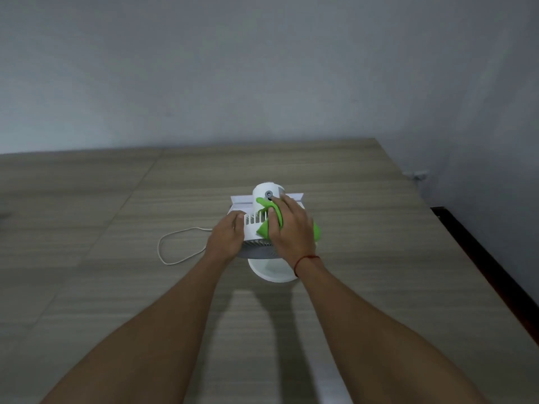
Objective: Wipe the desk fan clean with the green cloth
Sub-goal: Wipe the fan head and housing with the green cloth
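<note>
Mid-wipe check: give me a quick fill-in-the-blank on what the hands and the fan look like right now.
1. The right hand holds a ____ cloth against the desk fan.
2. The left hand grips the fan on its ____ side.
3. A red string circles the ____ wrist.
4. The white cord lies looped on the table, on the ____ hand's side of the fan.

Missing words: green; left; right; left.

The right hand (291, 228) hides most of the green cloth (263, 230) and part of the desk fan (264, 190); at 9 o'clock the cord (159, 247) disappears behind the left hand (226, 237).
</note>
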